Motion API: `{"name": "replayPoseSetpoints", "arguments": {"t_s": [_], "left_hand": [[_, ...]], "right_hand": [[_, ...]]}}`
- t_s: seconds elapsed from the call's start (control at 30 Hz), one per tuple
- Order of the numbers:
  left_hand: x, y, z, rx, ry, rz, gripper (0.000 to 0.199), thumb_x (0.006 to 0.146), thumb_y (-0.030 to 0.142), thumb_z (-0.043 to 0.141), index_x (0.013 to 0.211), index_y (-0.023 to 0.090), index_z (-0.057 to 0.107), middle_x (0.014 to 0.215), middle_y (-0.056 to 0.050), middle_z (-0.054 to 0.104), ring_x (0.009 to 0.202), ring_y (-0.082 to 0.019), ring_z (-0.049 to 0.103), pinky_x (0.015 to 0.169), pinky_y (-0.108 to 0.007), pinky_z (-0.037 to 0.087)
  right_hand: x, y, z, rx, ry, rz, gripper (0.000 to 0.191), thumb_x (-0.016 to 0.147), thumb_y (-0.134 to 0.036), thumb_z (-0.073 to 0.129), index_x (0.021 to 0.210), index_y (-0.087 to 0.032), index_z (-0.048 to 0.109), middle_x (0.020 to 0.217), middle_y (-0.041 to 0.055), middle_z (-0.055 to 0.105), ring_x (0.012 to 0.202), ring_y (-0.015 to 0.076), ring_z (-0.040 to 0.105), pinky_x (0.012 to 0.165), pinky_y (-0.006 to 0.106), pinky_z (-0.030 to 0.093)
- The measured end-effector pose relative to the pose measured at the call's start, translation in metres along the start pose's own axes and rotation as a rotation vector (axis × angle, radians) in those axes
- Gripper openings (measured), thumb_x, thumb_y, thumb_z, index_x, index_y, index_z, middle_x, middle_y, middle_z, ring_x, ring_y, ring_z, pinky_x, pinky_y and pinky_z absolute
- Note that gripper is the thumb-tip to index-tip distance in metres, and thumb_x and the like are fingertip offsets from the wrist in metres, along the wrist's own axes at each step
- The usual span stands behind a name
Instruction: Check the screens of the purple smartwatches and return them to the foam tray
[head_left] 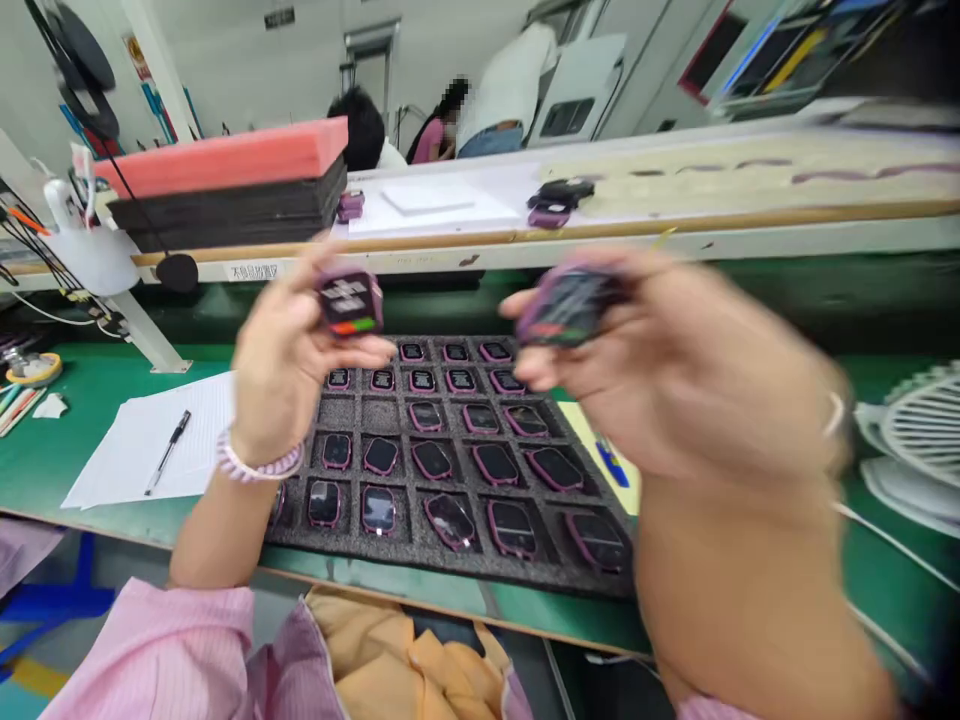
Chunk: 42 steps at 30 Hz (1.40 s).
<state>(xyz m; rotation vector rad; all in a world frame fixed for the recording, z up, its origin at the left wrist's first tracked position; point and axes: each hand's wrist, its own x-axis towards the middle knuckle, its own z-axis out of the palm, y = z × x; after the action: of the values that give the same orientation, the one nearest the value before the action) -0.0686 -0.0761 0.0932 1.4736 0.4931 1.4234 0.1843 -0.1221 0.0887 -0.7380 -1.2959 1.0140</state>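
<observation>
Fingers of the left hand pinch a purple-rimmed watch by its edges, its lit screen showing white text above an orange and a green patch. Those of the right hand grasp a second watch, tilted and blurred, with similar colours low on its screen. Both are held up around the far part of the dark foam tray, which lies on the green counter with like pieces in its pockets.

The likeliest trouble is a drop: each casing looks smooth and is gripped mostly at the rim, so a loose pinch could send it onto the pieces below and scratch a screen. The right hand's blur suggests speed, which could cause a knock against the shelf on the far side. Nearly alike, the two might also get mixed up. The bracelet could snag a casing.

To the left, a pen lies on white paper; farther off, a red slab tops black foam. To the right, the right arm stands before a yellow sheet bearing a blue item, and a white slatted object, perhaps a fan, limits room there.
</observation>
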Motion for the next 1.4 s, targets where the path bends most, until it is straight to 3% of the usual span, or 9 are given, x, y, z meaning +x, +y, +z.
{"name": "replayPoseSetpoints", "arguments": {"t_s": [0.07,0.13,0.27,0.5,0.73,1.4], "left_hand": [[0.009,-0.018,0.014,-0.055,-0.082,-0.15,0.05,0.088,0.033,0.066,0.137,0.026,0.063,0.128,-0.007,0.072,0.081,-0.017,0.078,0.07,-0.028,0.069],[0.015,-0.036,0.022,-0.054,-0.128,-0.261,0.056,0.082,0.026,0.071,0.137,0.022,0.062,0.115,-0.006,0.073,0.072,-0.014,0.076,0.068,-0.025,0.067],[0.015,-0.052,0.023,-0.02,-0.125,-0.242,0.063,0.073,0.018,0.077,0.134,0.019,0.059,0.109,-0.004,0.073,0.07,-0.01,0.074,0.069,-0.02,0.065],[0.016,-0.054,0.021,-0.014,-0.134,-0.23,0.059,0.072,0.018,0.079,0.127,0.021,0.057,0.113,-0.004,0.073,0.071,-0.009,0.072,0.069,-0.02,0.064],[0.017,-0.054,0.022,-0.02,-0.125,-0.231,0.058,0.071,0.018,0.08,0.123,0.02,0.057,0.11,-0.004,0.073,0.069,-0.009,0.072,0.068,-0.019,0.064],[0.015,-0.048,0.023,0.034,-0.137,-0.233,0.047,0.076,0.024,0.069,0.122,0.018,0.063,0.105,-0.002,0.07,0.067,-0.012,0.076,0.065,-0.021,0.067]], "right_hand": [[0.015,0.012,0.007,0.145,-0.027,0.113,0.034,0.085,-0.038,0.088,0.111,-0.027,0.07,0.094,0.0048,0.076,0.063,0.0156,0.067,0.058,0.03,0.059],[0.026,0.028,0.011,0.193,-0.054,0.196,0.043,0.075,-0.027,0.09,0.112,-0.024,0.067,0.089,0.0018,0.075,0.06,0.0136,0.066,0.058,0.028,0.059],[0.031,0.047,0.009,0.155,-0.064,0.215,0.052,0.074,-0.02,0.084,0.12,-0.024,0.06,0.089,-0.0009,0.072,0.063,0.0145,0.066,0.06,0.03,0.059],[0.029,0.045,0.006,0.132,-0.099,0.21,0.056,0.076,-0.021,0.084,0.124,-0.026,0.057,0.1,0.0011,0.074,0.069,0.0151,0.068,0.067,0.033,0.061],[0.029,0.047,0.006,0.135,-0.113,0.184,0.055,0.074,-0.021,0.086,0.121,-0.026,0.059,0.092,-0.0019,0.072,0.071,0.0156,0.071,0.069,0.031,0.062],[0.029,0.048,0.008,0.09,-0.07,0.159,0.045,0.072,-0.022,0.084,0.112,-0.024,0.061,0.087,-0.0029,0.068,0.062,0.014,0.067,0.06,0.03,0.06]]}}
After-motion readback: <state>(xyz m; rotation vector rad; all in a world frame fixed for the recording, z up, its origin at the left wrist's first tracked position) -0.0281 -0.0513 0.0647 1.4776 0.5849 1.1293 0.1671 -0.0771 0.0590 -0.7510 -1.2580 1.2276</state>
